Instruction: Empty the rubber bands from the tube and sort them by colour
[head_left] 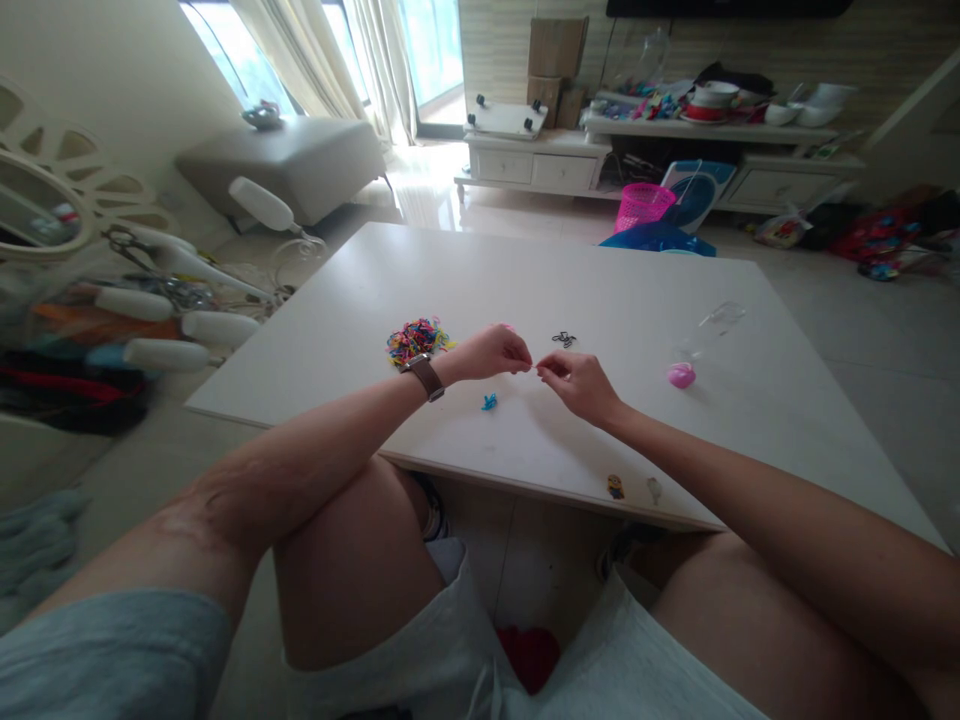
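Above the middle of the white table [315, 300], my left hand [501, 352] and my right hand [577, 382] meet with pinched fingertips. Something small and pale seems to be between them, too tiny to name. A watch is on my left wrist. Just left of that hand lies a pile of many-coloured small rubber bands [412, 342]. A few blue bands [489, 402] are nearer the front edge. Behind my right hand is a little cluster of black bands [564, 340]. A pinkish thing behind my left hand is mostly hidden.
A pink rounded object [682, 375] and clear plastic packaging [721, 316] lie on the right. Near the front edge are a yellow-and-blue figure charm [615, 487] and a small clear piece [653, 490]. A pink basket [643, 206] stands beyond the table.
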